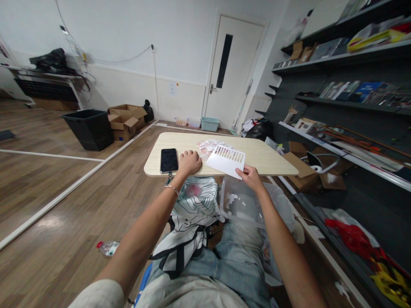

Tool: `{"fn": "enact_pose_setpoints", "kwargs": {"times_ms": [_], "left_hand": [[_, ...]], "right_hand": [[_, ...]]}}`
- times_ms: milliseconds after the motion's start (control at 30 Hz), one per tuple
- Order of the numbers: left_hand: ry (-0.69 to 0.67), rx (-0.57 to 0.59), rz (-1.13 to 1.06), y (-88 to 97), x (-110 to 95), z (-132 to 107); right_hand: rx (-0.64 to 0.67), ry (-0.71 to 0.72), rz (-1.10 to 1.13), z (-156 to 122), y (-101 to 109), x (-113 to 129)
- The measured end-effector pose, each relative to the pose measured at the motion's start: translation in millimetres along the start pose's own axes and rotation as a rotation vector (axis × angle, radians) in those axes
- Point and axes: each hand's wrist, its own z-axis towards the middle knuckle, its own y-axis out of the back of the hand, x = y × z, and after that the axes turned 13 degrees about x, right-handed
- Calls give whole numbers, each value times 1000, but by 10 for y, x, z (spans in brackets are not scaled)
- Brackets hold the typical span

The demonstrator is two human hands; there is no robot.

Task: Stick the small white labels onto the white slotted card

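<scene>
Head view shows you a white card (225, 164) above the near middle of the pale table (268, 155), its near right corner at the near edge and its slotted strip (227, 152) on the far side, just beside a loose pile of white pieces (210, 144). Your right hand (251, 176) pinches that near right corner, thumb on top and the fingers mostly hidden below, closed down to the card's thickness. Your left hand (189, 162) rests on the table with fingers curled, just right of the phone (169, 160) and a little apart from the card; you cannot tell whether anything lies under those fingers. Judging by its flat, thin look, the card should be light and fairly stiff, but held at one corner it may dip or swivel. Its smooth face could slip a little under a dry thumb, so a firm, flat pinch suits it. The narrow bars between the slots look like the weakest part and may bend or tear; take hold on the solid near half or the plain side margins. Below the near edge, a clear tub (248, 214) holds more white scraps (232, 198).
</scene>
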Motion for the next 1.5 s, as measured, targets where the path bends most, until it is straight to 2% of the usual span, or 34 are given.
{"fn": "enact_pose_setpoints", "kwargs": {"times_ms": [667,967,1100,1500], "left_hand": [[-5,-5,3,10,9,-9],[1,-13,-6,0,9,3],[3,-11,4,-2,8,4],[0,-9,-12,8,10,-2]], "right_hand": [[24,36,86,8,108,-16],[-111,54,112,42,126,-72],[-133,43,106,74,98,-102],[-63,4,113,20,117,-39]]}}
